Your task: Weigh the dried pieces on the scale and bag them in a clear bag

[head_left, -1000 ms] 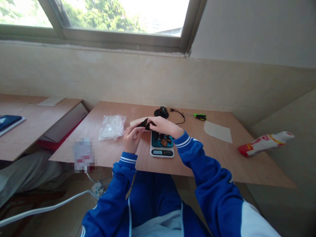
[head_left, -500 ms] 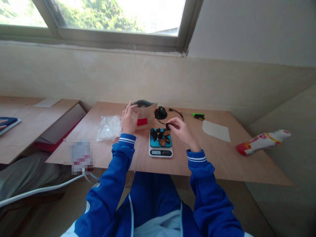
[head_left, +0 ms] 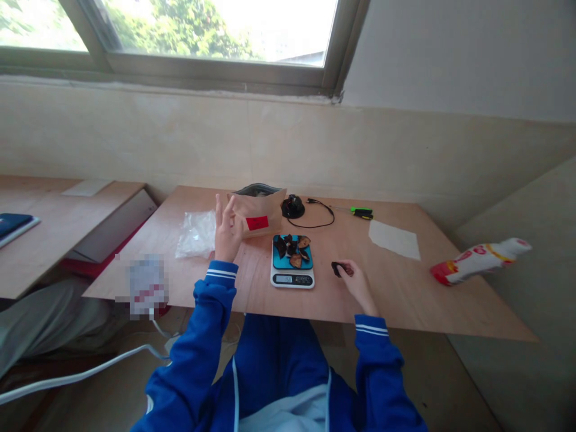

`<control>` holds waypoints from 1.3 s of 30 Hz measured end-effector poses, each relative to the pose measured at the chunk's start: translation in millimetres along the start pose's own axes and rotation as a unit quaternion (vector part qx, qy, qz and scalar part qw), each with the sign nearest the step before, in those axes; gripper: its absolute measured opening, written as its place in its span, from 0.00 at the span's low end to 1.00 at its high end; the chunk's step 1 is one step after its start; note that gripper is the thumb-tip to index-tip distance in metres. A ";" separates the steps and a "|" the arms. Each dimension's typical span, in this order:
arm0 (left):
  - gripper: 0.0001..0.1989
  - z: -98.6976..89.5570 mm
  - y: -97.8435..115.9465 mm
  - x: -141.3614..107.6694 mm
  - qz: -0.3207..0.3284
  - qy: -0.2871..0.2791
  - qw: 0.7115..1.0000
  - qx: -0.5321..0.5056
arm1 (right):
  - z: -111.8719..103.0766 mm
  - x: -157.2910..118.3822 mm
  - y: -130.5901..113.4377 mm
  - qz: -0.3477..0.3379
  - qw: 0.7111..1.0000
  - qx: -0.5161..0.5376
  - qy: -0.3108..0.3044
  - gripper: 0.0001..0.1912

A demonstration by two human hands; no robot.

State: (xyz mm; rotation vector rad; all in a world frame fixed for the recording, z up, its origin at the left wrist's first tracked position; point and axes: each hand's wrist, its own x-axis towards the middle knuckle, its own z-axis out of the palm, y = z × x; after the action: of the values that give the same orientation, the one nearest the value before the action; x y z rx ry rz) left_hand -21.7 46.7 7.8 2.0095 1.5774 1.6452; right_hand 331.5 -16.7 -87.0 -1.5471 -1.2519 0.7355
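A small white kitchen scale with a blue top stands on the desk, its display lit. Several dark and brown dried slices lie on its platform. My right hand is to the right of the scale, pinching one dark dried piece between thumb and fingers, just over the desk. My left hand is raised in front of the left side of a brown paper pouch with a red label, fingers apart, holding nothing visible. The pouch stands with its top open; its contents are hard to make out.
Left of my left hand lies a crumpled clear plastic bag. Behind the scale are a black round device with a cable and a green-black screwdriver. A paper sheet and a white-red bottle lie to the right.
My right hand has moved from above the scale down and right, carrying the dark piece off it. My left hand has shifted slightly left and down, away from the pouch's opening.
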 end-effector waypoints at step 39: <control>0.11 -2.9 80.8 -126.0 -0.143 -0.030 0.989 -0.013 | 123.4 -119.5 -141.1 -0.099 0.984 0.047 -0.143 0.17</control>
State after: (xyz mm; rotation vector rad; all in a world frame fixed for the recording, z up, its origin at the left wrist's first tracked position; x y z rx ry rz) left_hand 42.3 -85.0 -23.4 1.7066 1.7174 1.4753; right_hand 136.9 -93.0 -11.5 -1.2486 -1.5356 0.8943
